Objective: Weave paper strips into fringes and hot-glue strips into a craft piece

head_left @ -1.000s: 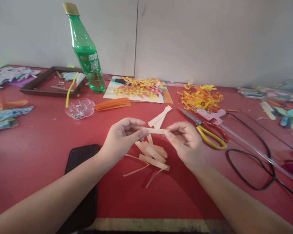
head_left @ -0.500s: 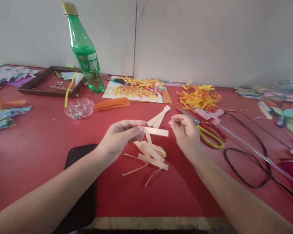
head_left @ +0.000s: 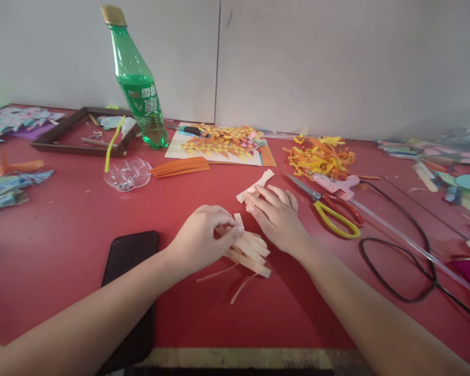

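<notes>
Strips [head_left: 254,250]: matt paper | bottle [head_left: 139,96]: glossy plastic | scissor blades [head_left: 304,187]: metal

Red tabletop [head_left: 188,324]: pale paper strips [head_left: 254,252], black phone [head_left: 131,256], scissors [head_left: 317,196], green bottle [head_left: 138,89].

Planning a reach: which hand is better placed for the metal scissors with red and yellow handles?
Likely the right hand: nearer the scissors; the left hand is farther, over narrow peach paper strips.

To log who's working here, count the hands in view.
2: the left hand over the near pale strips; the right hand over the farther pale strips, left of the scissors. No others show.
</notes>
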A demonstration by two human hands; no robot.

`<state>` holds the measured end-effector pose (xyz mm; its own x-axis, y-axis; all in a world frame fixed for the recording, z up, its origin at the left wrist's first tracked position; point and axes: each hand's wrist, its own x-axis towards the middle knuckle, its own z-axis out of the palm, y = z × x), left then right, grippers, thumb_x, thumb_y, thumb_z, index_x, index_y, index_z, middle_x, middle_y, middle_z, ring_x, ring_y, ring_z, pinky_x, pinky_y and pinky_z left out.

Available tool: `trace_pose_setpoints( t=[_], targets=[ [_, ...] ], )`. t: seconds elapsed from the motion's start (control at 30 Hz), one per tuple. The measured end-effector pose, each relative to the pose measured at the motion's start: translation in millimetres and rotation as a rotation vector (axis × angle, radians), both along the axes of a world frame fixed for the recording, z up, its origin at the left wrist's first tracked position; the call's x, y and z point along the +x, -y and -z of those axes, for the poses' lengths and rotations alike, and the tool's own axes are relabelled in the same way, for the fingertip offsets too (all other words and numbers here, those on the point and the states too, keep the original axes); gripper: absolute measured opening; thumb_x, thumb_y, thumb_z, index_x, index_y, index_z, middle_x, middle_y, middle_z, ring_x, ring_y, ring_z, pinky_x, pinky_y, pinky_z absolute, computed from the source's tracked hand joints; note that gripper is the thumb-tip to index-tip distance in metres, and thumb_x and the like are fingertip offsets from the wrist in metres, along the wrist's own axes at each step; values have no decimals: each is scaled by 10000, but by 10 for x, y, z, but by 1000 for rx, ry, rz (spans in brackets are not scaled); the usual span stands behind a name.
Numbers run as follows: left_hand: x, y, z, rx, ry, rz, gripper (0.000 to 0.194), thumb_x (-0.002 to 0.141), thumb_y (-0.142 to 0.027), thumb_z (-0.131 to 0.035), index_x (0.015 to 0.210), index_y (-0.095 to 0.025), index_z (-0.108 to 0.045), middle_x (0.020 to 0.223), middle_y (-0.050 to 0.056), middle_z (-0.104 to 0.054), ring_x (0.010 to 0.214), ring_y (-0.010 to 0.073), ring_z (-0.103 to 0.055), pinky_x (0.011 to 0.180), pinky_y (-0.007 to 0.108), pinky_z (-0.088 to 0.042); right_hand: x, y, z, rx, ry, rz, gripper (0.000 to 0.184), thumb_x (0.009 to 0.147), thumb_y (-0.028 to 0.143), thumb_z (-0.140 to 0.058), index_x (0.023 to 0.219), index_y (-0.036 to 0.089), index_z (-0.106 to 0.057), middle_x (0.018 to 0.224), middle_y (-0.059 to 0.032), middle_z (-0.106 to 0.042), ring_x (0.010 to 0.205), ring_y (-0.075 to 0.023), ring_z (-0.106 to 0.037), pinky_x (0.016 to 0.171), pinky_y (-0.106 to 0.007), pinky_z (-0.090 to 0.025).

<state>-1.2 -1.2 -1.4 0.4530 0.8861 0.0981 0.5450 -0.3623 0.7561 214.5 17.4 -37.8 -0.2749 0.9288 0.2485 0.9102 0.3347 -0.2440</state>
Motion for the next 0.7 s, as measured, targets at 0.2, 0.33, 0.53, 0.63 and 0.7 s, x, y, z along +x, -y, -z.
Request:
trace_pose_setpoints(
  t=[0.2,0.33,0.53,0.63,0.7],
  targets=[
    [-10,-6,-25,-41,90,-60,198,912,-334,-571,825,-221,-708,906,47,-720,851,196,-648,757,309,-497,30,10,-17,87,-145,-42,391,1005,333,-403,1342,267,-590,1422,-79,-585,1337,-315,-462,1104,-602,-309],
    [-11,-16,15,-59,160,-176,284,891,-371,-608,1115,-205,-665,1153,96,-689,985,228,-642,809,345,-523,24,108,-118,214,-278,-240,473,951,261,-501,1424,256,-506,1466,-88,-533,1373,-298,-420,1139,-541,-336],
    [-30,-24,39,-143,398,-149,653,783,-415,-765,1362,-224,-532,1445,119,-551,1350,294,-484,1064,435,-450,-53,250,-261,266,-353,-616,684,868,185,-532,1523,265,-354,1444,-95,-533,1350,-302,-447,1117,-555,-393],
    [-28,-37,8,-282,557,-88,375,783,-387,-777,1092,-189,-702,1104,85,-750,1069,236,-685,940,347,-537,-48,255,-269,257,-415,-589,667,873,165,-523,1515,271,-375,1437,-99,-530,1353,-286,-445,1123,-537,-393],
    [-24,-47,-6,-348,624,-123,258,783,-386,-777,918,-169,-741,841,47,-770,798,180,-722,779,285,-574,-25,252,-251,223,-470,-577,640,868,162,-527,1487,290,-422,1434,-90,-528,1348,-284,-451,1126,-536,-389]
  ],
)
